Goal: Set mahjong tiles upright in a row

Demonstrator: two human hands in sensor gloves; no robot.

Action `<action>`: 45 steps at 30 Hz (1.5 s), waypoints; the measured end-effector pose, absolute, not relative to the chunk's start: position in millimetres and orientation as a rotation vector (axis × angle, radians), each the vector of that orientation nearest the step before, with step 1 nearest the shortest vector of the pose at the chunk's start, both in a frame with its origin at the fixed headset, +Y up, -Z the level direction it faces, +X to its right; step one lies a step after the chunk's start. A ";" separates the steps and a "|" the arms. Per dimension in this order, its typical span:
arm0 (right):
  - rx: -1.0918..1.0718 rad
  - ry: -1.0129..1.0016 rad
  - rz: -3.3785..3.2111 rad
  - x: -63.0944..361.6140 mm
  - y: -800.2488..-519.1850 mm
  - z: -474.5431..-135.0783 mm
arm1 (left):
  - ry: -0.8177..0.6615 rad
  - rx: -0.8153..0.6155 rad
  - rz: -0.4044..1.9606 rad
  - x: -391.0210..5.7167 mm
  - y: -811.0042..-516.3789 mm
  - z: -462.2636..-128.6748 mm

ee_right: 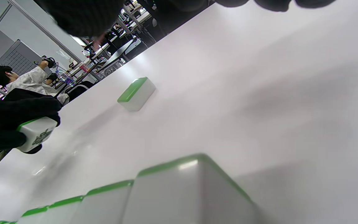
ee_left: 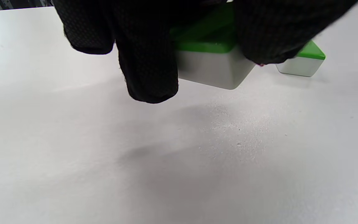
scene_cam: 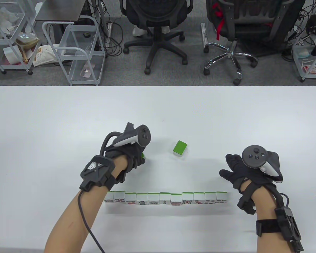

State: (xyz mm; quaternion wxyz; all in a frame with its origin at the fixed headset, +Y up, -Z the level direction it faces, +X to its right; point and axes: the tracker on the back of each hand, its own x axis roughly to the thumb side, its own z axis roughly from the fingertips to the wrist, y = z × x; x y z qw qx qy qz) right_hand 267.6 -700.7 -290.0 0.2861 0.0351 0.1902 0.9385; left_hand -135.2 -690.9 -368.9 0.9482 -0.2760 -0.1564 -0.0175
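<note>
Table view: green-backed tile lies face-down.

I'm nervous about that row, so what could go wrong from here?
1. The left hand grips a tile above the table; it might slip.
2. Adding it could topple the row of touching upright tiles.
3. The right hand hovers open near the row's end and might bump it.

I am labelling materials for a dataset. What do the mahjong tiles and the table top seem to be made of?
The loose mahjong tile: probably hard plastic or resin, a glossy green back on a smooth white body with rounded edges; the row of tiles looks the same. The table top: a white, satin, laminate-like sheet with soft reflections; its core is hidden.
</note>
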 end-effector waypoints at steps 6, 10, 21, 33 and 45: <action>0.091 0.512 2.506 266.6 -701.2 -289.2 | -0.348 -0.619 -0.089 -186.0 -677.0 -342.9; 0.094 0.516 2.507 265.4 -701.3 -288.9 | -0.325 -0.698 -0.132 -217.7 -685.1 -327.5; 0.092 0.538 2.505 263.9 -702.7 -288.2 | -0.378 -0.911 -0.149 -247.6 -718.6 -275.2; 0.084 0.548 2.504 265.3 -702.4 -287.7 | -0.414 -0.821 -0.056 -253.5 -731.0 -265.0; 0.074 0.557 2.501 267.1 -701.9 -287.6 | -0.409 -0.735 0.117 -266.6 -735.2 -277.8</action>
